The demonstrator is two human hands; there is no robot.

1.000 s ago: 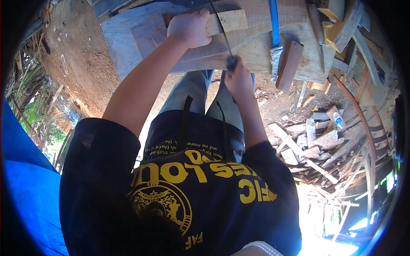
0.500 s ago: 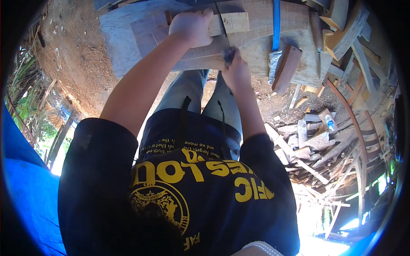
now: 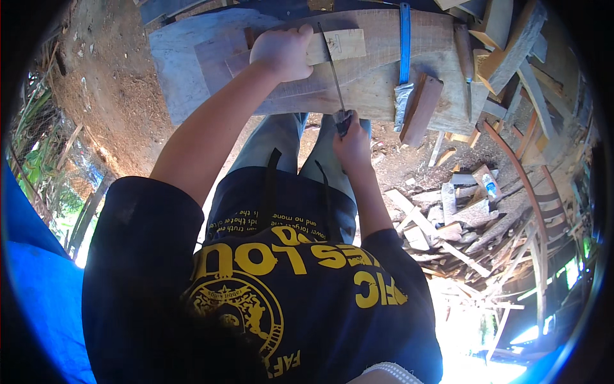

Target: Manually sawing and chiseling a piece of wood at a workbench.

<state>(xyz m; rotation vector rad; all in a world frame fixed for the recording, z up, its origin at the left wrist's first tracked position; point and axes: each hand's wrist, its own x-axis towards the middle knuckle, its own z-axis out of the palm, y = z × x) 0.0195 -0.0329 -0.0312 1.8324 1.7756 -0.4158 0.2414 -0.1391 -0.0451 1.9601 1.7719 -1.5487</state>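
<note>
Gripping a thin saw [image 3: 332, 70], right hand [image 3: 350, 142] hides its handle; left hand [image 3: 281, 51] clamps a wood strip [image 3: 336, 46].

Left hand [image 3: 283, 51] presses a small wooden piece [image 3: 337, 45] on the workbench [image 3: 377, 89] while right hand [image 3: 350, 144] grips a saw [image 3: 334, 70].

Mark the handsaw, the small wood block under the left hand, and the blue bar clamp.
handsaw [image 3: 333, 70], head view, mid blade
small wood block [image 3: 342, 45], head view, exposed top face
blue bar clamp [image 3: 404, 41], head view, blue bar

Sunlit dirt ground [image 3: 109, 109], scrap wood pile [image 3: 460, 217], perhaps blue tarp [image 3: 38, 301].
</note>
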